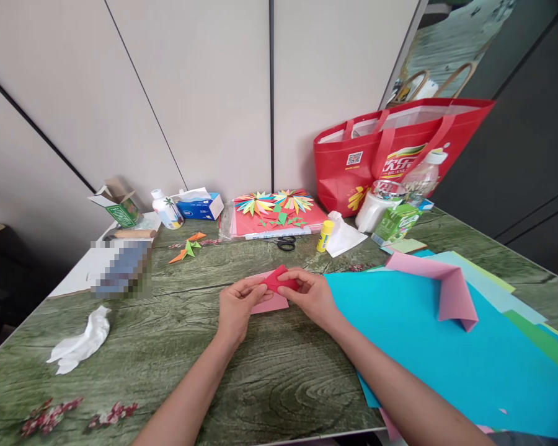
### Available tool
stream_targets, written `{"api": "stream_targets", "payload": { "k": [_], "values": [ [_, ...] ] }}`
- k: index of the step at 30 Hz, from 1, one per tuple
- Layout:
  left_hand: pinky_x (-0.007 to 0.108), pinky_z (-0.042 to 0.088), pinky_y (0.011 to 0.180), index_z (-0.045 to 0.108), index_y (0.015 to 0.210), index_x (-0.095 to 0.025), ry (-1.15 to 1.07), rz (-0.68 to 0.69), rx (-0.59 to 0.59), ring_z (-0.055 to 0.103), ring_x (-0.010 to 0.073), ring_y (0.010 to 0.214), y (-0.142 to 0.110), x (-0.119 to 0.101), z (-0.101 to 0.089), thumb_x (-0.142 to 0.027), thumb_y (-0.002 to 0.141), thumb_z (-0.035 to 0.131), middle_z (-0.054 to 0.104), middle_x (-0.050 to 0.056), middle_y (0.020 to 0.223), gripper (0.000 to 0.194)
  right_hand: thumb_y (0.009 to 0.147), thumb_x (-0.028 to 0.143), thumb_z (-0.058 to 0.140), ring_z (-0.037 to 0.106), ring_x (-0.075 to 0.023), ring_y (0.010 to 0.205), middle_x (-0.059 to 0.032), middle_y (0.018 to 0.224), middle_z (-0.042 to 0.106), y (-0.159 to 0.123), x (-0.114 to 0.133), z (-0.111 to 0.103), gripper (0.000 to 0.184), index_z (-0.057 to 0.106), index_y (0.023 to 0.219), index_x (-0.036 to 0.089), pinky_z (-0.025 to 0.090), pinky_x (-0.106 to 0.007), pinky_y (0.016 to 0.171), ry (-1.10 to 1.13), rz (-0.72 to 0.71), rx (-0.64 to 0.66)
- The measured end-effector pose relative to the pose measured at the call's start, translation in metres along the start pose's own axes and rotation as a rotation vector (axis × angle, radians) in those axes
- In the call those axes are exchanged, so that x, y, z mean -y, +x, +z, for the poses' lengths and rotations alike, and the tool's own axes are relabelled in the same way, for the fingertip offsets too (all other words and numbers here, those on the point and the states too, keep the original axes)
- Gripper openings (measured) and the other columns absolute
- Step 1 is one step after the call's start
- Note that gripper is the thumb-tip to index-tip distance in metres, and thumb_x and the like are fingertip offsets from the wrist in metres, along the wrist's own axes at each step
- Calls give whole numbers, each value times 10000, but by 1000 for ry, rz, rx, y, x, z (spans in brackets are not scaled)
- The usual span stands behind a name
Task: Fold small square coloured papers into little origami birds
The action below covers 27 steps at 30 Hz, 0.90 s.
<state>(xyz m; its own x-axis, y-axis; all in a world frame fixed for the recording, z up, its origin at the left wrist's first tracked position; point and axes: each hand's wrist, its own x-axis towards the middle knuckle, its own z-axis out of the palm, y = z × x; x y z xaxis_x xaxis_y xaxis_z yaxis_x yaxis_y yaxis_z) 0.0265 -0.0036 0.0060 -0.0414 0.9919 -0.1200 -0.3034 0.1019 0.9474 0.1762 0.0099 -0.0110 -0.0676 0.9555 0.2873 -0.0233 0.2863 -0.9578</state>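
A small folded piece of red paper [278, 279] is pinched between my two hands over the middle of the table. My left hand [238, 305] grips its left side with thumb and fingers. On the right side, my right hand [312, 296] holds it the same way, thumb on the near face. Beneath them lies a pink sheet of paper [274, 304], partly covered by my fingers. Just beyond my hands are black-handled scissors [286, 243] and a yellow glue stick [325, 236].
Blue paper [400, 334] covers the right side, with a folded pink strip [456, 291] on top. Paper fans [255, 203] lie at the back near a red bag [348, 167]. Orange and green folded pieces [188, 249], a tissue box [199, 207] and a crumpled tissue [84, 341] sit left.
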Motion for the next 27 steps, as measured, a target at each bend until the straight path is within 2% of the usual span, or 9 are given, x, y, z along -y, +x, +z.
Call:
{"api": "stream_targets", "payload": {
  "k": [7,20,27],
  "values": [
    [342,531,728,657,863,-100,-36,-32,73,658,178,649,2,-1,-3,-183,542,749,709,75,715,345,624,250,674,587,-175,771,-38,831,635,0,3,-2,157,635,762,187,474,-295,686,-37,14,-35],
    [343,549,684,660,782,-95,-15,-24,2,657,183,601,2,-3,-3,-166,511,763,705,52,660,299,648,260,666,583,-174,764,-39,822,632,-1,4,-2,146,645,776,193,466,-282,646,-96,-46,24],
    [340,533,710,652,820,-111,57,-23,108,659,186,645,3,-5,-6,-194,545,745,706,67,733,302,677,269,646,579,-177,772,-46,841,628,-2,6,-4,145,653,812,214,463,-280,619,-183,-111,49]
  ]
}}
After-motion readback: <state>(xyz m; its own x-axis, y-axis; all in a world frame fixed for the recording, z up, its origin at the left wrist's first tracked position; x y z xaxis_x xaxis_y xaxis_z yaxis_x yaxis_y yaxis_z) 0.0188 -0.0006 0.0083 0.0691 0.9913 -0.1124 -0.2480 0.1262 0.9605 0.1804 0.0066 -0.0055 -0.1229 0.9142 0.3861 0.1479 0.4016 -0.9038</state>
